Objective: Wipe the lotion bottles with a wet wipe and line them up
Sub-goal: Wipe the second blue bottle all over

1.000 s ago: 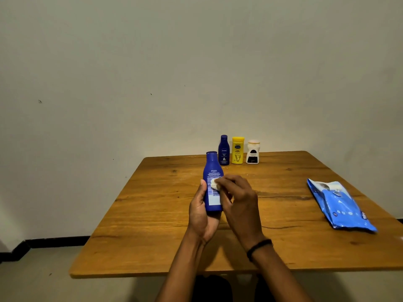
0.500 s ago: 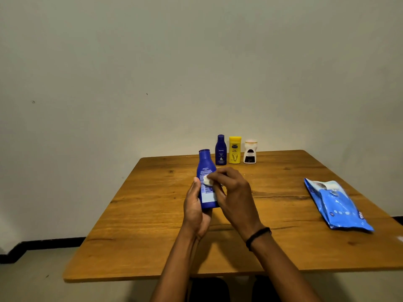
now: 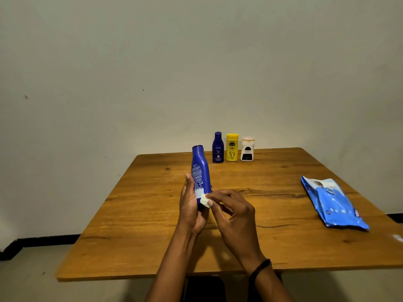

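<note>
My left hand (image 3: 192, 205) grips a tall dark blue lotion bottle (image 3: 200, 171) by its lower half, held nearly upright above the table with its back label facing me. My right hand (image 3: 233, 212) pinches a small white wet wipe (image 3: 205, 200) and presses it against the bottle's lower right side. At the far edge of the table stand three bottles in a row: a small blue bottle (image 3: 218, 147), a yellow bottle (image 3: 232, 147) and a white bottle with a black label (image 3: 247, 149).
A blue wet wipe pack (image 3: 333, 203) lies on the right side of the wooden table (image 3: 130, 225). The table's far edge meets a plain wall (image 3: 196, 62). Floor shows to the left, below the table's edge.
The wipe in my right hand has slid down the bottle from its middle to its lower part. The bottle stays in my left hand.
</note>
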